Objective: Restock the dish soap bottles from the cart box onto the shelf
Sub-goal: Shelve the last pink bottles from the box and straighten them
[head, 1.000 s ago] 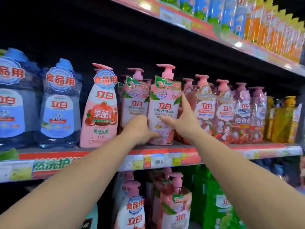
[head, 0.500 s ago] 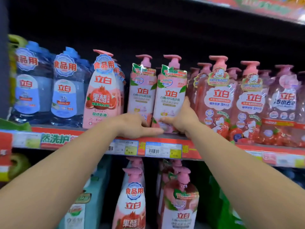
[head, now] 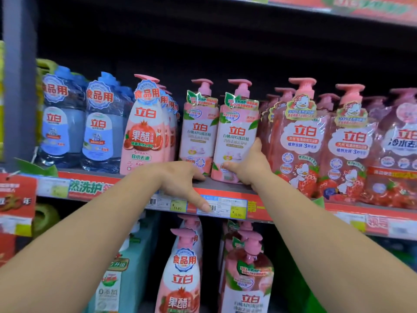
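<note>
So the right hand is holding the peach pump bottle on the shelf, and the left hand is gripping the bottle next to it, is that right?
Not quite. The head view shows the left hand gripping nothing: it rests on the shelf edge, one finger on a price tag. The right hand does hold the peach pump bottle.

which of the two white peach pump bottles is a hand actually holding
The right-hand peach bottle: the right hand wraps its lower right side. Its twin stands untouched; the left hand rests on the shelf edge.

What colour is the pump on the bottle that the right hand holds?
Pink, seen in the head view: the pump tops the peach bottle held by the right hand.
</note>
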`<state>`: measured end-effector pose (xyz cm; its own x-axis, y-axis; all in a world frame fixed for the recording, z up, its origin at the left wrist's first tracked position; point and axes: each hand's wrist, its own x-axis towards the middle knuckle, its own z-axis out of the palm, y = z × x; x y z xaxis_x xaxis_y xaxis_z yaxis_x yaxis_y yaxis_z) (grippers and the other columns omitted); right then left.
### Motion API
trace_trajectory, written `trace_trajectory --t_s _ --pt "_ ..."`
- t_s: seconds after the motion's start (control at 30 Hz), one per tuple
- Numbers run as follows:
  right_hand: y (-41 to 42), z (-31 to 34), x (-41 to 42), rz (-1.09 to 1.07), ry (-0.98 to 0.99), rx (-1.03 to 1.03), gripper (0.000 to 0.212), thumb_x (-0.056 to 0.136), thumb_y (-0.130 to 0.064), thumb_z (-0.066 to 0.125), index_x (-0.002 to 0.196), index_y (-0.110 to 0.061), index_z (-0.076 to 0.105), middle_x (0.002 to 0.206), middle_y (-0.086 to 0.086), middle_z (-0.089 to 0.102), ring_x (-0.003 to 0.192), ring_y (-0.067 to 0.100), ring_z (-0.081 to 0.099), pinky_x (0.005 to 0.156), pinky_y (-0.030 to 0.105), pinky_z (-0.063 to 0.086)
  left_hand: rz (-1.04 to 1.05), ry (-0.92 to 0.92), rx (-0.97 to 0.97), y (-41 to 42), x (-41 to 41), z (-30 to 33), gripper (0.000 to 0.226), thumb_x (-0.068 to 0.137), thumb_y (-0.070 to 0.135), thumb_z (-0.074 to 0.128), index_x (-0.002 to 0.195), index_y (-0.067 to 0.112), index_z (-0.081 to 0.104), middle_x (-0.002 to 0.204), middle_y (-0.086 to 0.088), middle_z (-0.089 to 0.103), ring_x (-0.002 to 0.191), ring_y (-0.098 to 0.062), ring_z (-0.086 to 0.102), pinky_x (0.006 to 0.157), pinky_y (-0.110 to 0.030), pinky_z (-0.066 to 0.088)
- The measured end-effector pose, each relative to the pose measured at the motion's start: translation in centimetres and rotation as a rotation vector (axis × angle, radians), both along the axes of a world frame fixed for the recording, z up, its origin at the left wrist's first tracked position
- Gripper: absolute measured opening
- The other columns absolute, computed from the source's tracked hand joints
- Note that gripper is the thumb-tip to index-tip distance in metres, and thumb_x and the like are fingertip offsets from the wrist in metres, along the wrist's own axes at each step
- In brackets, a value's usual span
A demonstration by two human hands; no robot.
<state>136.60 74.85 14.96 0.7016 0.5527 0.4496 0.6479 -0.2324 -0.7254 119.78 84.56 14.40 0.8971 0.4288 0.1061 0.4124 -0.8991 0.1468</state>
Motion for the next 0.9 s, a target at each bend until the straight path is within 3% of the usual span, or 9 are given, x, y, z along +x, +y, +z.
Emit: trace_trajectory --t_s 0.5,0.7,0.8,0.9 --pt "1.4 -0.3 -0.3 -0.12 0.008 -0.035 0.109 0.085 -0.026 0.073 0.153 -0.014 -0.012 0.147 0.025 0.028 0.128 0.036 0.046 0.101 0.038 0.039 0.007 -0.022 -0.035 0.5 0.2 -0.3 0.104 0.064 0.063 0.079 0.149 0.019 0.037 0.153 0.006 0.039 0.137 -0.013 0.041 0.115 -0.028 0.03" --pt "0.7 -0.1 -1.1 -0.137 0.022 -0.068 0.1 0.085 -0.029 0.072 0.152 -0.008 0.002 0.141 0.018 0.045 0.123 0.032 0.052 0.094 0.036 0.044 -0.009 -0.019 0.032 -0.6 -0.5 -0.1 0.099 0.066 0.065 0.076 0.146 0.016 0.044 0.148 0.001 0.047 0.132 -0.017 0.047 0.112 -0.032 0.036" --pt "-1.3 0.1 -3.4 -0.122 -0.029 -0.026 0.075 0.087 -0.029 0.069 0.143 -0.005 0.026 0.131 0.014 0.056 0.116 0.033 0.056 0.085 0.036 0.045 -0.029 -0.165 0.114 -1.4 -2.2 -0.7 0.098 0.067 0.07 0.072 0.147 0.02 0.043 0.148 0.003 0.048 0.133 -0.017 0.046 0.111 -0.034 0.037" --pt "-3.1 -0.6 -7.7 -0.06 -0.171 0.025 0.065 0.091 -0.033 0.065 0.144 -0.01 0.035 0.14 0.012 0.051 0.125 0.03 0.05 0.096 0.038 0.042 -0.081 -0.532 0.054 -1.8 -5.8 -2.2 0.081 0.075 0.058 0.074 0.143 0.023 0.049 0.143 0.003 0.053 0.13 -0.014 0.049 0.106 -0.024 0.035"
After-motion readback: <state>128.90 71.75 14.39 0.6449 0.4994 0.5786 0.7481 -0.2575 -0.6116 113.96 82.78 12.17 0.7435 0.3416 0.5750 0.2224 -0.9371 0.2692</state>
